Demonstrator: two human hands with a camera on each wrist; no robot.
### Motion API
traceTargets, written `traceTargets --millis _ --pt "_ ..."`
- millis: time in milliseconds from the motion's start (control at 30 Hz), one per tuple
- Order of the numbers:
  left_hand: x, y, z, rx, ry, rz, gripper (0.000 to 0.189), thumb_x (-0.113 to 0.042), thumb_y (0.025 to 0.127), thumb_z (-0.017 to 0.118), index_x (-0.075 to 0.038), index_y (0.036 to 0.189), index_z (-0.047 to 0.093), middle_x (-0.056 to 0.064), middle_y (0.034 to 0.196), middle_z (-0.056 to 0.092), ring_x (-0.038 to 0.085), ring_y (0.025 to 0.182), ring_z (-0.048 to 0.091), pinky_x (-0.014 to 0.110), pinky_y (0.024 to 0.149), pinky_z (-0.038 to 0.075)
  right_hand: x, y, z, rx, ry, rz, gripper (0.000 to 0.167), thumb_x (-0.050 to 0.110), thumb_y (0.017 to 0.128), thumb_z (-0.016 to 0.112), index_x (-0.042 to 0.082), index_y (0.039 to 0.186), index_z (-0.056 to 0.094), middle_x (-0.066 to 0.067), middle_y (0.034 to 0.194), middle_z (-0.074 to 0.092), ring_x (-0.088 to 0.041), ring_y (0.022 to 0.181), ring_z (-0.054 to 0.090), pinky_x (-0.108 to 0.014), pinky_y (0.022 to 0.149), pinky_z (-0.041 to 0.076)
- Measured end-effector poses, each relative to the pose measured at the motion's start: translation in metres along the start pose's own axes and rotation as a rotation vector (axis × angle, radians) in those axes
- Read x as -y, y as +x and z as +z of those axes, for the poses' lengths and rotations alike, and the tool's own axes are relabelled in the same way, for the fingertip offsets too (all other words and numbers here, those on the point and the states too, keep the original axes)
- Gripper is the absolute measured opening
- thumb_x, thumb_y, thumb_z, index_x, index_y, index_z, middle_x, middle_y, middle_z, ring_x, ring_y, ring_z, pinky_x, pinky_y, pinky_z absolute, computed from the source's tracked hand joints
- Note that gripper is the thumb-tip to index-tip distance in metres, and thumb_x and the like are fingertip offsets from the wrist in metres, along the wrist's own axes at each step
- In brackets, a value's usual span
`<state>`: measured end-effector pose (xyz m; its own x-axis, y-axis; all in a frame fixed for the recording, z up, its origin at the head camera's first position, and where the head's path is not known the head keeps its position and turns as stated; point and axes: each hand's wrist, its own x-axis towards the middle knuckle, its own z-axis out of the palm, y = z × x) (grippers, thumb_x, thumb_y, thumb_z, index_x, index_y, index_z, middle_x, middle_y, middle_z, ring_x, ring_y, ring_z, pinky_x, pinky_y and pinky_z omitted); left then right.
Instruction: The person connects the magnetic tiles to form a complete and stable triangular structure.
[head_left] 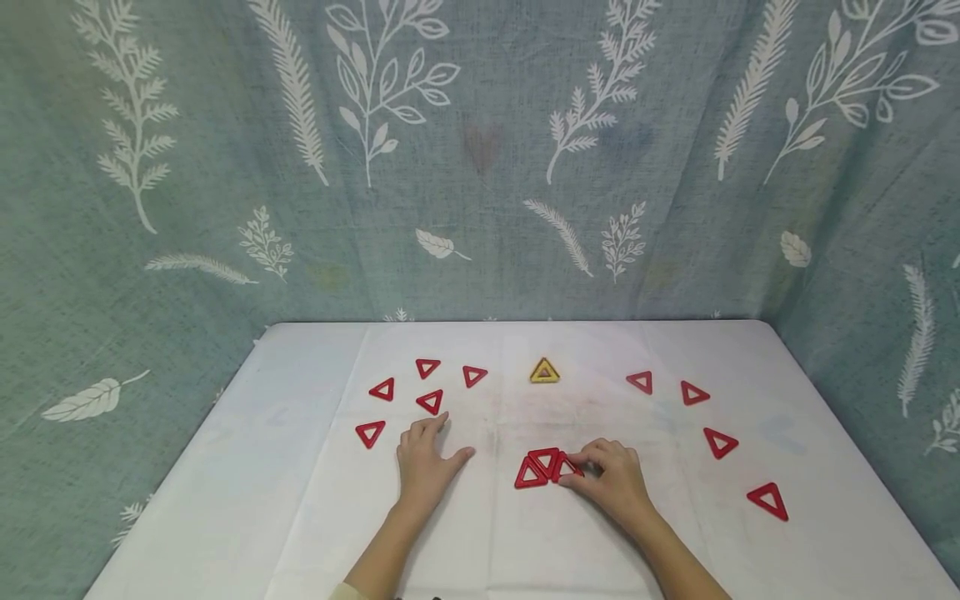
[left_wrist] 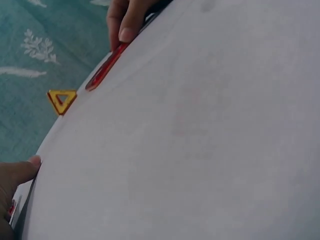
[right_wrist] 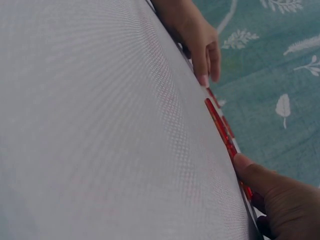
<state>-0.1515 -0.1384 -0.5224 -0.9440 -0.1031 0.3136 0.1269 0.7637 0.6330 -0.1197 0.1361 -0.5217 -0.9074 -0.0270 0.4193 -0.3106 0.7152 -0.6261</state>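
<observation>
My right hand [head_left: 613,479] pinches a red triangle frame [head_left: 558,467] between thumb and fingers, low at the table. This piece sits at the right end of a short row, against an upside-down red triangle [head_left: 543,452]; a third red triangle [head_left: 531,484] forms the left end. My left hand [head_left: 423,462] lies on the cloth with fingers spread and holds nothing. Its index fingertip is just below a red triangle [head_left: 438,402] of the left group. In the right wrist view, the right thumb [right_wrist: 250,170] presses along the edge of the red row.
More loose red triangles lie at the left, among them one [head_left: 370,423] near the left hand. Several others, such as a red triangle [head_left: 708,446], curve down the right side. A yellow triangle [head_left: 534,379] lies far back. Behind the white table [head_left: 225,500] hangs a leaf-patterned curtain [head_left: 480,167].
</observation>
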Motion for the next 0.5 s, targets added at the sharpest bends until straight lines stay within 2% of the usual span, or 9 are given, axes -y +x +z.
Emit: traceTargets --millis 233,500 --pt "0.015 0.021 -0.003 -0.052 0.031 -0.048 0.069 -0.029 0.070 0.083 -0.004 0.128 0.056 0.017 0.115 0.051 0.033 0.102 0.045 0.048 0.087 0.034 -0.001 0.000 0.001 0.001 0.005 0.000 0.031 0.026 0.055 0.090 0.017 0.080 0.076 0.016 0.074 0.060 -0.002 0.070 0.045 -0.029 0.069 0.029" --pt "0.020 0.039 -0.003 -0.071 0.004 -0.134 0.071 -0.027 0.074 0.080 -0.002 0.133 0.049 0.021 0.122 0.044 0.037 0.112 0.039 0.053 0.092 0.027 -0.002 0.000 0.001 -0.006 0.011 -0.015 0.030 0.025 0.055 0.090 0.017 0.080 0.076 0.016 0.074 0.060 -0.002 0.070 0.046 -0.030 0.069 0.030"
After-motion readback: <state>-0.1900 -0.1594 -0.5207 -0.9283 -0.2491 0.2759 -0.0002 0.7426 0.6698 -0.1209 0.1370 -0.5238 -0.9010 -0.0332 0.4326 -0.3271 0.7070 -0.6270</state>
